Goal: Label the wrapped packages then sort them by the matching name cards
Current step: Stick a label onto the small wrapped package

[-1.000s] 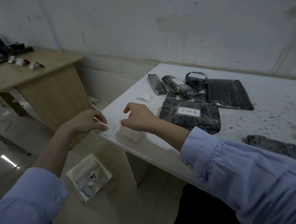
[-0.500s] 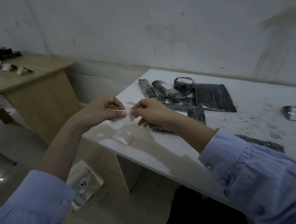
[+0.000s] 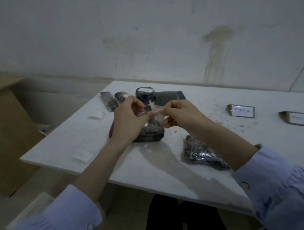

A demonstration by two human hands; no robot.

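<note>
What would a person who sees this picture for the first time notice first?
The left hand and the right hand meet at the centre, both pinching a small white label above the white table. Dark wrapped packages lie clustered behind them, and two name cards stand at the right, one reading TIM A.

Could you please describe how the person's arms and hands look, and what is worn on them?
The left sleeve and the right sleeve are light blue shirt cloth, each cuff with one small pale button. The forearms are uncovered. The left hand and right hand are bare, without gloves.
</note>
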